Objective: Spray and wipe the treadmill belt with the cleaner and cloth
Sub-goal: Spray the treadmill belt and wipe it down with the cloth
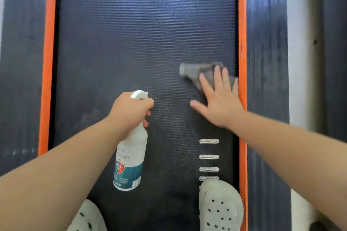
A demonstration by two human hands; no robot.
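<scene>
While the cleaner bottle (pixel 131 155) is being gripped by the left hand (pixel 131 110), lower centre, the cloth (pixel 195 73) is being pressed onto the belt (pixel 131 33) under the flat-fingered right hand (pixel 219 105), centre right. Wiping is judged to be under way; a leftward sweep is being called for next.

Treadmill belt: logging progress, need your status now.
Left hand grips spray bottle over belt. Right hand flat, pressing cloth on belt beside orange rail. Shoes on belt, short of cloth.
</scene>
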